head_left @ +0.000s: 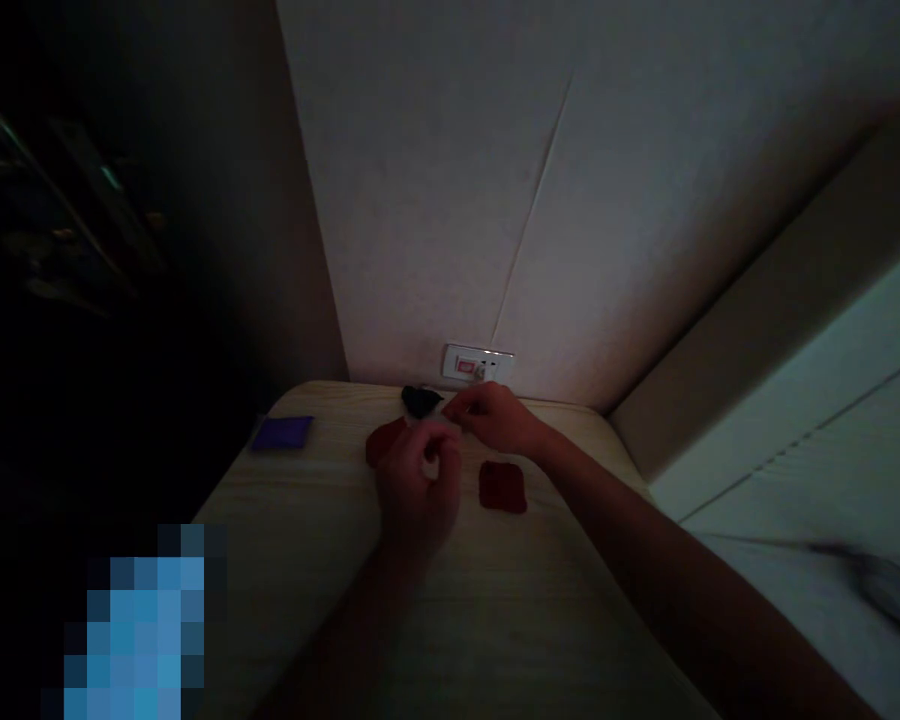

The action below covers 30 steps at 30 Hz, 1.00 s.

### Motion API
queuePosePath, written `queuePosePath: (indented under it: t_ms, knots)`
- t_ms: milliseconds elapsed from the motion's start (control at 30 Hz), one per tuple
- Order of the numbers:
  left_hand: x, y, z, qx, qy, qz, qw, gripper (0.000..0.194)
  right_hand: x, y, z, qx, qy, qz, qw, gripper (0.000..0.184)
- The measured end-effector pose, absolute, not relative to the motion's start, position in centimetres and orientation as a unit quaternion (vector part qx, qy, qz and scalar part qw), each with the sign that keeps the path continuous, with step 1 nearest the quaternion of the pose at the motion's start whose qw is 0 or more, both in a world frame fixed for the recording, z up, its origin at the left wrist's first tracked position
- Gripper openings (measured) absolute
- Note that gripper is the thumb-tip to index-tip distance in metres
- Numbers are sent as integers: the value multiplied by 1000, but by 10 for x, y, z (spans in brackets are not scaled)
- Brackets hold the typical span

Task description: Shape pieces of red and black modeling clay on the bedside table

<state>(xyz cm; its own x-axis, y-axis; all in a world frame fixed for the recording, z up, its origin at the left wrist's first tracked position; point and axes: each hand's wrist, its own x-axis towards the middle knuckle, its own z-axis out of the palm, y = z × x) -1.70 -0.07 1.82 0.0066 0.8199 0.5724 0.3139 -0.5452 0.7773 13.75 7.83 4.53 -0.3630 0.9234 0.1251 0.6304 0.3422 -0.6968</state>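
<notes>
My left hand (418, 482) is closed in a pinch over the wooden tabletop (330, 560), its fingertips turned toward the other hand. Beside it, my right hand (499, 418) also pinches, fingertips pointing left. Something small and pale may be between the two sets of fingertips, too dim to name. Partly covered by the left hand is a dark red flat piece (384, 442). A second dark red, squarish piece with rounded corners (503, 486) lies under the right forearm's left side. Just beyond the fingertips sits a crumpled black item (421, 401).
A small purple packet (283, 433) lies near the table's left edge. At the back, a wall socket with a red switch (478, 364) sits low on the pale wall (435, 200). A pale panel (810, 400) borders the right side. The left is very dark.
</notes>
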Motion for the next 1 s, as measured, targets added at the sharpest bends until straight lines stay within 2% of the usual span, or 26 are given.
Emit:
queuePosePath:
  t_ms: [67,167,367,500,567,800,1000]
  knots:
    - [-25,6,26,630,479,577,202,12,144,72,42,-518,-747,295,294,20]
    - [-32,16,37,608,541,547,198,19,155,61,38,-540,-700,326,335,24]
    - [-46,20,41,693,635,324,111,56,175,36,40,-557,-668,326,370,23]
    - [-65,21,26,727,626,258,111,76,182,26,45,-560,-650,332,391,18]
    - [-72,22,18,740,606,259,133,75,182,24,47,-559,-644,343,394,18]
    - [-76,25,13,730,608,278,139,45,168,25,46,-542,-656,370,373,21]
    - [-80,28,18,701,623,319,138,44,132,38,43,-522,-745,264,321,20]
